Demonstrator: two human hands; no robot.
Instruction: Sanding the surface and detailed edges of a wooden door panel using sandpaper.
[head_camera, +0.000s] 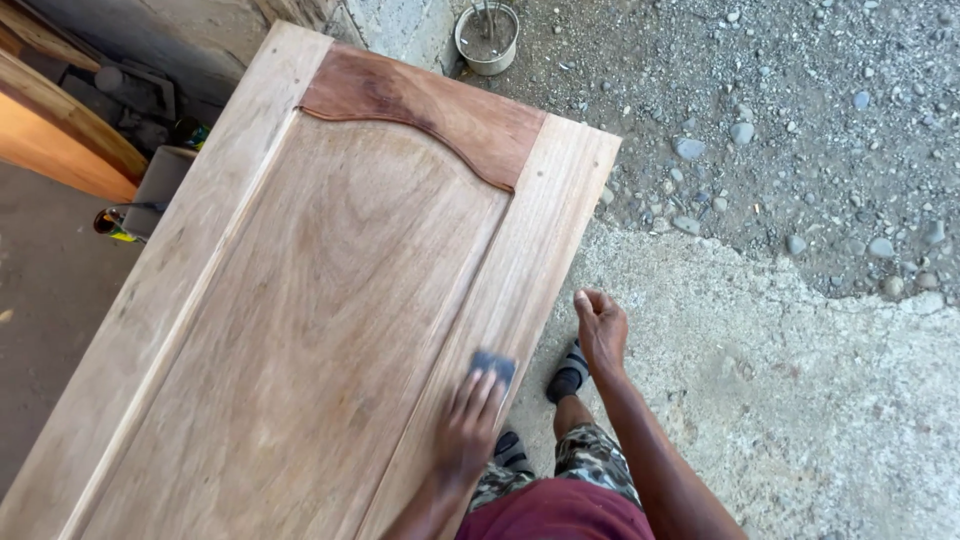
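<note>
— On the right-hand rail of the wooden door panel (300, 300), what do you record?

— I record a small dark sanding pad (493, 365) lying flat on the pale wood, near the panel's right edge and toward its lower end. From my remote seat I see the left hand (468, 425) pressed on it, fingers stretched out flat over the pad's near side — not curled around it.

— And the other hand?

— I note the right hand (601, 328) off the panel, just beside its right edge, fingers curled into a loose fist with nothing in it.

— Surroundings?

— I log an arched, darker reddish top rail (425, 110) at the panel's far end. Below the hands, patterned shorts (590, 455) and a foot in a dark sandal (568, 378) stand on rough concrete (780, 400). Gravel (800, 120) lies beyond, with a small metal can (487, 38) past the panel's top corner. Curved timber pieces (60, 140) sit at the far left.
</note>
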